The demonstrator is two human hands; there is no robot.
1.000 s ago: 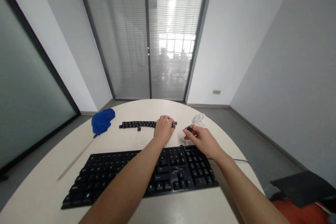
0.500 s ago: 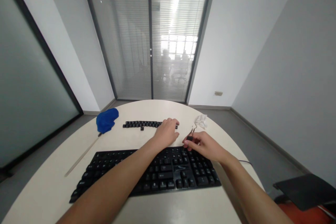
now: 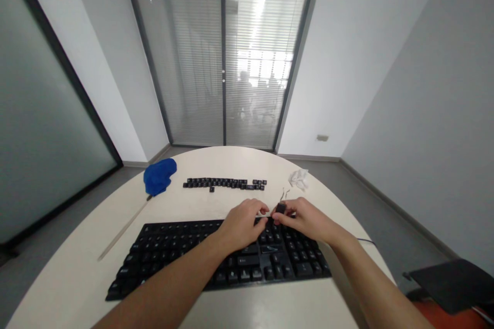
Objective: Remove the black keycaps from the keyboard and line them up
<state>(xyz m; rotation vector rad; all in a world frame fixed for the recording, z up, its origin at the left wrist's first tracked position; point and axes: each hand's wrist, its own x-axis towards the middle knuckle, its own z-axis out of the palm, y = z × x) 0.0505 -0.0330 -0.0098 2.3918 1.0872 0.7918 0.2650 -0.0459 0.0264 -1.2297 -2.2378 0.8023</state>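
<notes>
A black keyboard [image 3: 175,247] lies on the white round table, facing me. My right hand [image 3: 304,216] is over its upper right part, fingers closed around the dark handle of a keycap puller [image 3: 281,207]. The puller's two thin wire prongs point up and away from me. My left hand [image 3: 245,223] hovers over the keyboard's top edge, close to the right fingertips. Its thumb and forefinger are apart, and I see nothing between them. Beyond the keyboard, loose black keycaps [image 3: 216,183] form rows, with a single keycap [image 3: 212,189] just in front.
At the left lies a blue cloth [image 3: 159,177] on a long pale stick [image 3: 125,230]. A crumpled white tissue [image 3: 299,179] sits at the far right of the table [image 3: 231,313]. A dark cable [image 3: 366,240] runs off the right edge; a black and red chair [image 3: 455,282] stands beyond.
My left hand has drawn back from the right end of the keycap rows to the keyboard, uncovering those keycaps. My right hand still holds the puller, now turned slightly.
</notes>
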